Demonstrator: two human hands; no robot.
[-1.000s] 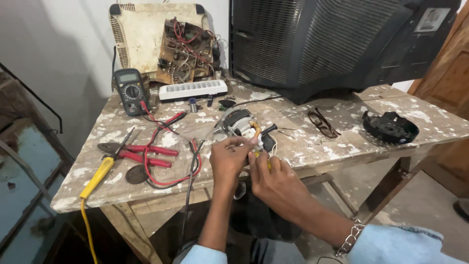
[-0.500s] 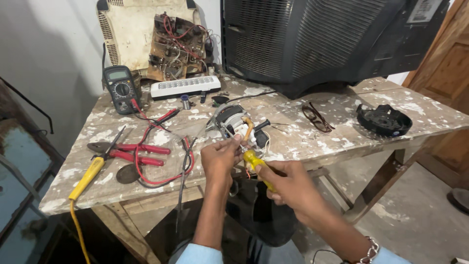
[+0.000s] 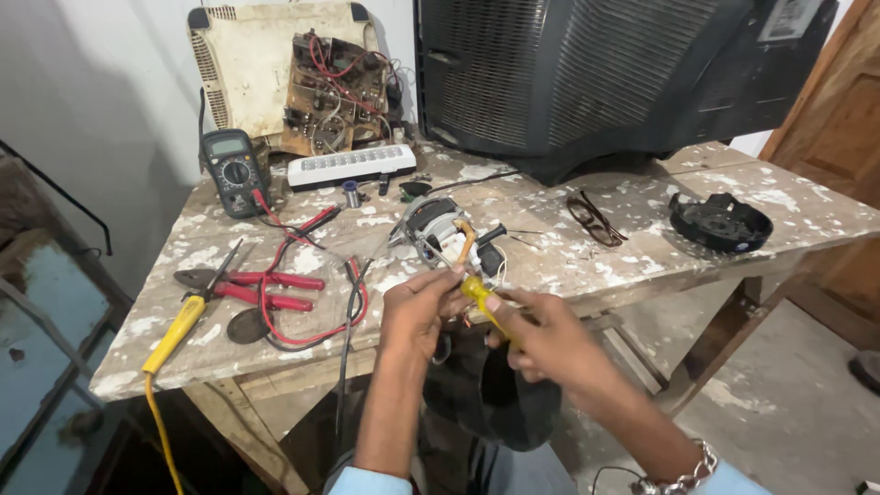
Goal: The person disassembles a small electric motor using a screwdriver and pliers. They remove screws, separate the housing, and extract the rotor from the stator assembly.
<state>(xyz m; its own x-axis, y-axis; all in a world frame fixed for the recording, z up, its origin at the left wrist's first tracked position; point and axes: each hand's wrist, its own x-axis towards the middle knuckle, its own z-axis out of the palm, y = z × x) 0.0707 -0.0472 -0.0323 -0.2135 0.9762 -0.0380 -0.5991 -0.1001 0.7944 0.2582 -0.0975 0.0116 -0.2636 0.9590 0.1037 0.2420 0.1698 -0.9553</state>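
My right hand has swung the yellow-handled screwdriver up in a closed grip, where a second ago it lay lower between my palms. My left hand pinches at its tip, just in front of the small motor resting near the desk edge, so the work there is under way.

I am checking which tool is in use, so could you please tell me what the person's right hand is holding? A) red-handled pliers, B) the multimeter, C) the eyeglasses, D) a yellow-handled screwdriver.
D: the right hand grips a yellow-handled screwdriver in front of the small motor, while the red-handled pliers, the multimeter and the eyeglasses all lie untouched on the table.
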